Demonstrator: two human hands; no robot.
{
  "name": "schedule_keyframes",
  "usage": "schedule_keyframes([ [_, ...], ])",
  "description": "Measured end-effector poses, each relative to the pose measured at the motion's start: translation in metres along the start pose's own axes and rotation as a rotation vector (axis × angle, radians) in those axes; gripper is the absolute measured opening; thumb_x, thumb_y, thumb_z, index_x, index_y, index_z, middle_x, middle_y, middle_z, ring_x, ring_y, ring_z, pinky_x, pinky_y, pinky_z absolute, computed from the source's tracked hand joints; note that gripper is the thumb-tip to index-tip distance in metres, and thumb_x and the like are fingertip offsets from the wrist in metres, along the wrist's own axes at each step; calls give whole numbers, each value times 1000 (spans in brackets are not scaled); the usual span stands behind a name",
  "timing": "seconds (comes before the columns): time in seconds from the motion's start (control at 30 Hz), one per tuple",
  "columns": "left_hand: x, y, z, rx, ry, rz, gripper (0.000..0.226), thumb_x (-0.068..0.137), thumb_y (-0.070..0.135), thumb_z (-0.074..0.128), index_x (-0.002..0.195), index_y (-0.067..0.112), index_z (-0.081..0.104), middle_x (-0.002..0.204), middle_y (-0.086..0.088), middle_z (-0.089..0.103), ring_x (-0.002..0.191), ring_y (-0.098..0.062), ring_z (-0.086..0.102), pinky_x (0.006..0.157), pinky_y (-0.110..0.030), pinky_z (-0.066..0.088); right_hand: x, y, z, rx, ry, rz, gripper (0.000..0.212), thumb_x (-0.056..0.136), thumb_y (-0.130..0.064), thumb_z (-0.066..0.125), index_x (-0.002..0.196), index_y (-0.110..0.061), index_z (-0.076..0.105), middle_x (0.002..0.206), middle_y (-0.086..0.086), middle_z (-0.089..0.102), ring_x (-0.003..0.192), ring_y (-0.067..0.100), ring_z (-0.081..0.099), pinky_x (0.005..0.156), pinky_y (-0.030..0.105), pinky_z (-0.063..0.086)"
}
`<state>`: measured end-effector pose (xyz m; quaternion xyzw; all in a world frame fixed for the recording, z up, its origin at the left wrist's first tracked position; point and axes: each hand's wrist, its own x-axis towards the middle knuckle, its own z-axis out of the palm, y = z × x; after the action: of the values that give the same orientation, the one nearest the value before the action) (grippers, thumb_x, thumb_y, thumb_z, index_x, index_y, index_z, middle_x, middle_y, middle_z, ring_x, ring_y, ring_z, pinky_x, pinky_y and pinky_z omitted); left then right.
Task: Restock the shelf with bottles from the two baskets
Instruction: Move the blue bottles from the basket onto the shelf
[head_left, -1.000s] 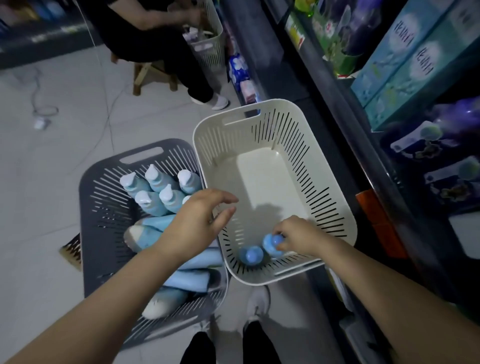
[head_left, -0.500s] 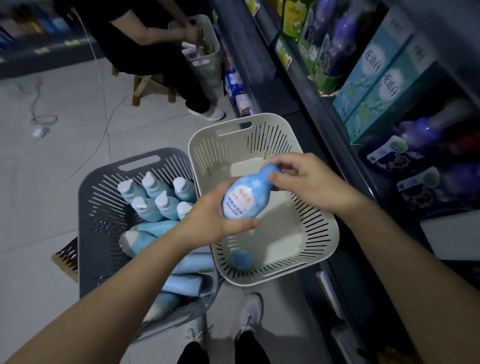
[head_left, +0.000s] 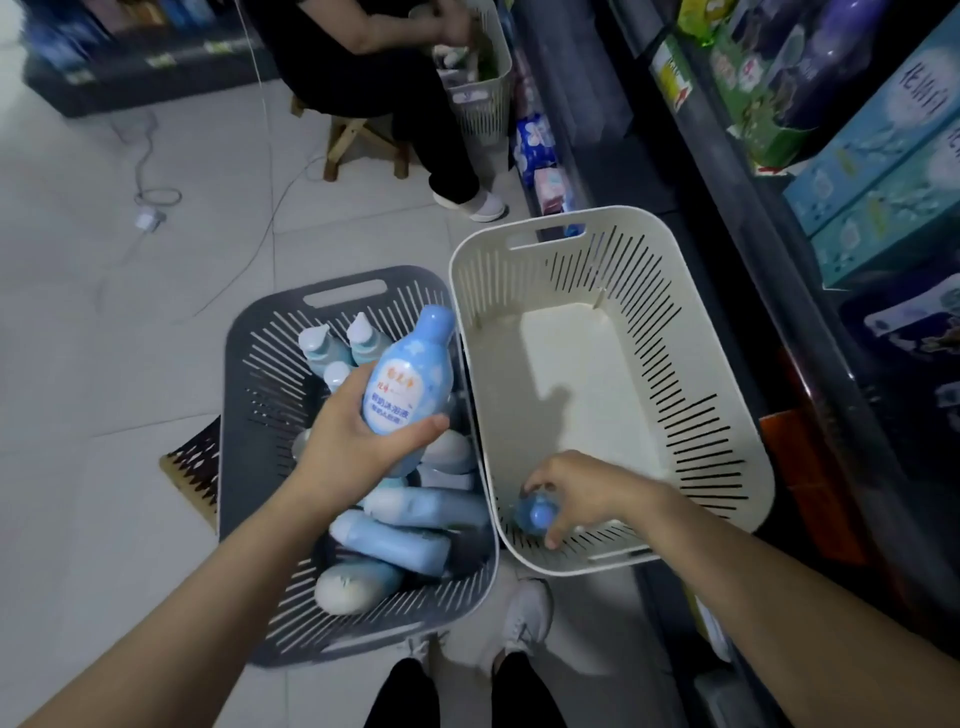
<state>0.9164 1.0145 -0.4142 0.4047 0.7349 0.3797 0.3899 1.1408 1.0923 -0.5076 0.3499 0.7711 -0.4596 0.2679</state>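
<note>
My left hand (head_left: 353, 441) grips a light blue bottle (head_left: 410, 379) with a white label, held upright over the grey basket (head_left: 260, 364). That basket holds several more pale blue bottles (head_left: 405, 535), some upright at the back, others lying down. My right hand (head_left: 576, 493) reaches into the near end of the white basket (head_left: 727, 415) and its fingers curl around the blue cap of the last bottle (head_left: 535, 514) standing there. The shelf (head_left: 779, 218) runs along the right.
A seated person (head_left: 374, 62) on a wooden stool works at another white basket (head_left: 483, 98) further down the aisle. A cable and plug (head_left: 150, 218) lie on the tiled floor at left. Boxes (head_left: 883, 171) and purple bottles (head_left: 831, 57) fill the shelf.
My right hand let go of the bottle's cap and went back down into the white basket onto the remaining bottle. My left hand now holds the first bottle alone, moved left over the grey basket.
</note>
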Motion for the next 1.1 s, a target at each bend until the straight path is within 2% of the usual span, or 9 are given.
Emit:
schedule_keyframes([
  [0.17, -3, -15, -8, -30, -3, -25, 66, 52, 53, 77, 111, 28, 59, 97, 5, 67, 84, -4, 62, 74, -22, 52, 16, 13, 8, 231, 99, 20, 44, 76, -22, 77, 118, -17, 65, 115, 0, 65, 107, 18, 59, 93, 29, 45],
  [0.27, -4, -16, -10, -10, -8, -32, 62, 52, 54, 77, 107, 31, 59, 95, 5, 66, 84, -6, 62, 74, -24, 53, 19, 16, 4, 313, 190, 19, 31, 83, -19, 70, 113, -15, 66, 108, 2, 65, 102, 19, 59, 88, 27, 43],
  [0.43, -3, -5, -15, -23, -44, -45, 66, 52, 55, 78, 108, 26, 59, 93, 6, 67, 81, -6, 62, 69, -20, 49, -2, 4, -17, 456, 375, 38, 28, 91, -18, 59, 119, -14, 60, 103, -2, 58, 95, 13, 54, 80, 21, 37],
  [0.6, -5, 28, -19, -82, -141, -29, 52, 56, 53, 78, 96, 24, 63, 83, 2, 69, 73, -9, 63, 68, -28, 54, -72, -24, -47, 846, 428, -23, 9, 97, -15, 49, 104, -17, 55, 107, 3, 57, 98, 13, 54, 82, 26, 49],
  [0.73, -9, 55, -18, -88, -203, 36, 13, 88, 38, 61, 94, 27, 59, 82, 2, 63, 71, -11, 58, 64, -24, 48, -132, -47, -55, 1005, 587, -40, 13, 99, -17, 45, 107, -16, 55, 105, 0, 59, 89, 2, 60, 75, 24, 55],
  [0.83, -15, 82, -19, -148, -308, 82, 18, 91, 42, 56, 95, 25, 58, 81, 1, 60, 69, -13, 56, 58, -22, 45, -185, -73, -51, 1073, 775, -42, 14, 100, -18, 43, 105, -18, 56, 99, -6, 59, 86, -2, 58, 66, 21, 55],
  [0.93, -27, 113, -20, -205, -437, 143, 47, 66, 56, 75, 96, 24, 56, 84, -2, 61, 61, -8, 60, 55, -25, 48, -232, -100, -35, 1119, 950, -38, 15, 100, -20, 42, 103, -20, 56, 97, -7, 59, 85, 0, 57, 68, 24, 55],
  [1.0, -39, 135, -18, -214, -526, 193, 59, 57, 56, 76, 101, 24, 55, 93, -4, 64, 71, -12, 64, 55, -24, 52, -262, -116, -19, 1139, 1058, -36, 15, 99, -20, 42, 99, -23, 57, 96, -7, 59, 83, -2, 58, 72, 27, 55],
  [1.1, -59, 171, -9, -216, -613, 324, 57, 57, 49, 77, 99, 20, 52, 94, -6, 62, 76, -14, 61, 61, -23, 50, -308, -139, 5, 1156, 1232, -7, 15, 99, -19, 42, 98, -23, 57, 98, -4, 60, 87, 7, 57, 75, 28, 54],
])
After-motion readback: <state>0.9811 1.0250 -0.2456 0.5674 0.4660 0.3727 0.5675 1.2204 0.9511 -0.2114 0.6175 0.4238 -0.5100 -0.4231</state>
